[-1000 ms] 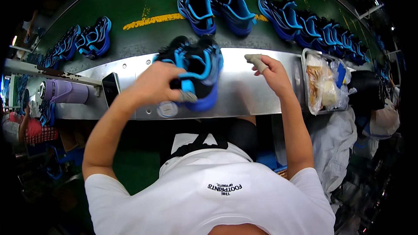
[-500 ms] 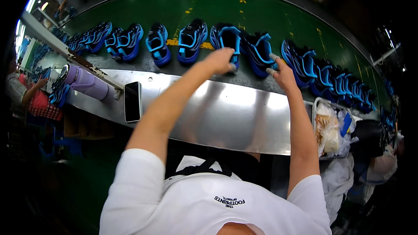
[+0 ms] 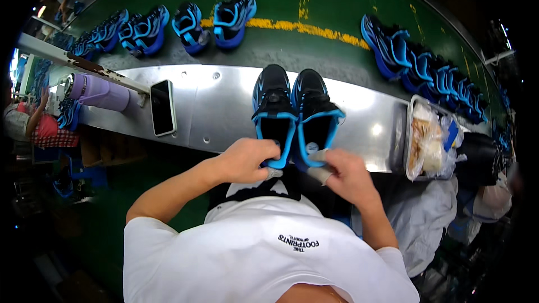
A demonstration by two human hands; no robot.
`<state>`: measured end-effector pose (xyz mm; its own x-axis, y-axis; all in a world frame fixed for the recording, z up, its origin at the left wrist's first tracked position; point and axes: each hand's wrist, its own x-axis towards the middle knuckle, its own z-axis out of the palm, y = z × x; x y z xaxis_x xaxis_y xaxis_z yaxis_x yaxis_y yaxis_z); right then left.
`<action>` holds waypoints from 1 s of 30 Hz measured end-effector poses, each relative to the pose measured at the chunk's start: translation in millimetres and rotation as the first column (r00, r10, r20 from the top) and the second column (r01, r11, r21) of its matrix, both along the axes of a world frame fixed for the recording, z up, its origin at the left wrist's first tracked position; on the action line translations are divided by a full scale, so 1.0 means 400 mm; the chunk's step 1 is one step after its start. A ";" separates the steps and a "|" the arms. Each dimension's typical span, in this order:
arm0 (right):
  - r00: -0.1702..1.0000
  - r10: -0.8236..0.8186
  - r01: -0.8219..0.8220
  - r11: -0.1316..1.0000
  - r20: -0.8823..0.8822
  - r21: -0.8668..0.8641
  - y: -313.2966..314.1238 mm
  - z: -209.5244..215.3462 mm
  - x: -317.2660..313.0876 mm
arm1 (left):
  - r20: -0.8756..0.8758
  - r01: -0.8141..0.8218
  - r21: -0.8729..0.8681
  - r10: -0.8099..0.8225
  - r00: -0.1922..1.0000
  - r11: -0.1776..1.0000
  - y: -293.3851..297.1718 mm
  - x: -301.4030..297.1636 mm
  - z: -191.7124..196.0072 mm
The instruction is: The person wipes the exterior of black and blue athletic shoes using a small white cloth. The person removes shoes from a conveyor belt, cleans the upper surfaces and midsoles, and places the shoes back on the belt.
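Two black-and-blue sneakers lie side by side on the metal ledge in front of me, toes pointing away. My left hand (image 3: 251,160) grips the heel of the left sneaker (image 3: 273,90), its thumb at the collar. On the right sneaker (image 3: 310,91), my right hand (image 3: 342,171) pinches the heel collar, with pale coverings on the fingertips. Inside the right sneaker a small round label shows near the heel. The soles are mostly hidden from this angle.
More sneakers line the green belt (image 3: 314,0), in one group at left (image 3: 233,19) and another at right (image 3: 387,50). On the metal ledge (image 3: 219,95) are a phone (image 3: 163,108) and a purple bottle (image 3: 106,95) beside a post (image 3: 84,64). A tray (image 3: 412,151) holds plastic-wrapped items at right.
Both hands have drawn the two sneakers off the belt toward me onto the ledge, leaving a gap in the row. The sneakers at left on the belt sit slightly further up the view.
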<state>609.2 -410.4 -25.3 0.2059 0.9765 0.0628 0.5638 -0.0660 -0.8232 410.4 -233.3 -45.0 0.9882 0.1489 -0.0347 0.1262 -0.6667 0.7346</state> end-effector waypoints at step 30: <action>0.850 -0.077 0.039 0.996 0.521 0.083 0.030 -0.054 0.048 | 0.287 -0.370 0.407 0.268 0.920 0.835 -0.015 0.077 -0.054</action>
<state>628.3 -398.4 -47.0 0.1801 0.9534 0.2419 0.9090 -0.0674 -0.4113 441.1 -239.2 -66.7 0.8582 0.4056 0.3146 0.2668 -0.8760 0.4017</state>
